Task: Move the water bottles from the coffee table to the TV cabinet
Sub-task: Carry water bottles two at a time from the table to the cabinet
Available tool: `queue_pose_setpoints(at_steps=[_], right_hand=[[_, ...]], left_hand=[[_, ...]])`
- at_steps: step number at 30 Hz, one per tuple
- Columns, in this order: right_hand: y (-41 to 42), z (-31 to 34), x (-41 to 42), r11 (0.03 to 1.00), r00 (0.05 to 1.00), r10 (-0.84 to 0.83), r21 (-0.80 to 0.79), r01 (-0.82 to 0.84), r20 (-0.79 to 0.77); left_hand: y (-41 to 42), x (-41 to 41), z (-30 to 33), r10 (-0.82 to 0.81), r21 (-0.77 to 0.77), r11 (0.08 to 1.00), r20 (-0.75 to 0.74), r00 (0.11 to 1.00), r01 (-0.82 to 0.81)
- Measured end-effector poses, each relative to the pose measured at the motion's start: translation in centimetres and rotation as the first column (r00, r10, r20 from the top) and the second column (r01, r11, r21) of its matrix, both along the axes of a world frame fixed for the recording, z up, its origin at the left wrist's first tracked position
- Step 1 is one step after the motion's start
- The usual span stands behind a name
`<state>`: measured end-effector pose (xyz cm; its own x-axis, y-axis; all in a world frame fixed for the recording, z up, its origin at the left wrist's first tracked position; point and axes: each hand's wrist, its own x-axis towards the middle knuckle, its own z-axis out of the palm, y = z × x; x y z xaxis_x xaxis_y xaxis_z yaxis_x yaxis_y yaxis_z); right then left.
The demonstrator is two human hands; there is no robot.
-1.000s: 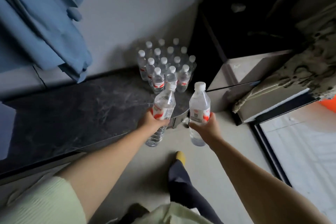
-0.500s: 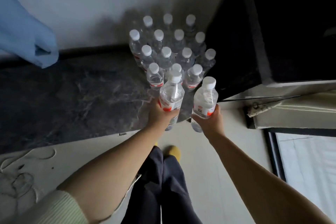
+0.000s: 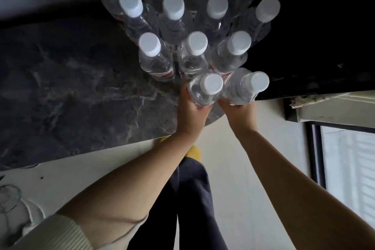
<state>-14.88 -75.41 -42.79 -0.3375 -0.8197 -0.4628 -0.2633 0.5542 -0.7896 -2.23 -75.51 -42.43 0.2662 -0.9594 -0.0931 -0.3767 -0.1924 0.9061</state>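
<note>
Over cabinet top (image 3: 60, 87): left hand (image 3: 190, 111), right hand (image 3: 239, 111) each gripping bottle, now beside bottle cluster (image 3: 174, 26)

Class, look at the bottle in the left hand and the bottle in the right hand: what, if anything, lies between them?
Nothing: in the head view the left hand's bottle and the right hand's bottle sit side by side, seemingly touching.
</note>
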Motion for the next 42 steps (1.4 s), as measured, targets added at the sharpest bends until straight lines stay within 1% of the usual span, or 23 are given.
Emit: queue_pose_setpoints(at_steps=[3, 6, 9, 11, 14, 18, 21, 24, 25, 26, 27, 29, 31, 32, 33, 35, 38, 40, 42], right_hand=[[0.2, -0.1, -0.2, 0.998, 0.999, 0.018, 0.069, -0.016, -0.033], [0.2, 0.3, -0.4, 0.993, 0.997, 0.064, 0.100, -0.058, -0.052], [0.8, 1.5, -0.2, 0.995, 0.995, 0.076, 0.067, -0.071, -0.070], [1.5, 2.4, 0.0, 0.996, 0.995, 0.072, 0.051, -0.069, -0.065], [2.8, 4.6, 0.1, 0.995, 0.992, 0.098, 0.037, -0.095, -0.080], [3.5, 9.6, 0.1, 0.991, 0.984, 0.136, 0.034, -0.132, -0.118], [3.0, 14.4, 0.1, 0.981, 0.963, 0.190, -0.002, -0.194, -0.190], [1.6, 19.3, 0.0, 0.964, 0.931, 0.258, 0.001, -0.267, -0.258], [0.8, 20.9, 0.0, 0.951, 0.907, 0.299, 0.019, -0.308, -0.295], [0.1, 22.4, -0.1, 0.930, 0.864, 0.358, 0.052, -0.364, -0.354], [-0.7, 23.9, -0.1, 0.898, 0.798, 0.428, 0.102, -0.428, -0.425], [-2.1, 26.3, 0.2, 0.822, 0.623, 0.554, 0.243, -0.515, -0.552], [-2.7, 28.4, 0.9, 0.744, 0.432, 0.645, 0.390, -0.542, -0.631], [-3.0, 29.3, 1.4, 0.714, 0.353, 0.670, 0.437, -0.548, -0.653], [-3.2, 29.8, 1.9, 0.690, 0.296, 0.688, 0.472, -0.549, -0.662], [-3.4, 30.6, 3.3, 0.652, 0.213, 0.710, 0.513, -0.558, -0.671], [-3.1, 31.6, 5.9, 0.603, 0.115, 0.713, 0.522, -0.603, -0.691], [-2.9, 32.2, 7.8, 0.580, 0.080, 0.699, 0.498, -0.645, -0.711], [-2.6, 32.8, 10.2, 0.555, 0.066, 0.693, 0.473, -0.684, -0.718]], left_hand=[[-0.1, 0.4, 0.1, -0.085, -0.021, 0.996, 0.031, 0.996, 0.086], [-0.3, 1.0, 0.7, -0.145, 0.027, 0.989, 0.055, 0.988, 0.143], [-0.3, 2.2, 1.6, -0.172, 0.075, 0.982, -0.014, 0.985, 0.173], [-0.1, 3.1, 2.3, -0.203, 0.143, 0.967, -0.076, 0.976, 0.213], [0.6, 4.1, 4.4, -0.235, 0.246, 0.936, -0.095, 0.967, 0.252], [0.7, 5.0, 9.2, -0.272, 0.241, 0.927, -0.098, 0.957, 0.288], [0.1, 5.3, 13.7, -0.311, 0.193, 0.930, -0.034, 0.950, 0.312], [-1.2, 5.4, 18.4, -0.390, 0.160, 0.913, 0.077, 0.917, 0.375], [-1.8, 5.5, 20.1, -0.406, 0.136, 0.911, 0.129, 0.905, 0.390], [-2.3, 5.6, 21.7, -0.413, 0.104, 0.911, 0.189, 0.891, 0.400], [-2.7, 5.8, 23.3, -0.414, 0.071, 0.909, 0.257, 0.873, 0.411], [-3.5, 6.1, 25.8, -0.424, 0.050, 0.895, 0.401, 0.812, 0.443], [-3.7, 6.5, 27.8, -0.448, 0.110, 0.877, 0.536, 0.715, 0.467], [-3.7, 6.8, 28.6, -0.464, 0.155, 0.868, 0.589, 0.662, 0.471], [-3.6, 7.0, 29.0, -0.484, 0.199, 0.857, 0.626, 0.611, 0.475], [-3.0, 7.7, 29.7, -0.481, 0.238, 0.857, 0.684, 0.548, 0.456], [-1.6, 9.6, 30.6, -0.446, 0.275, 0.884, 0.735, 0.510, 0.377], [-0.5, 11.4, 31.0, -0.432, 0.310, 0.898, 0.756, 0.492, 0.311], [0.7, 13.6, 31.5, -0.397, 0.319, 0.917, 0.773, 0.494, 0.239]])
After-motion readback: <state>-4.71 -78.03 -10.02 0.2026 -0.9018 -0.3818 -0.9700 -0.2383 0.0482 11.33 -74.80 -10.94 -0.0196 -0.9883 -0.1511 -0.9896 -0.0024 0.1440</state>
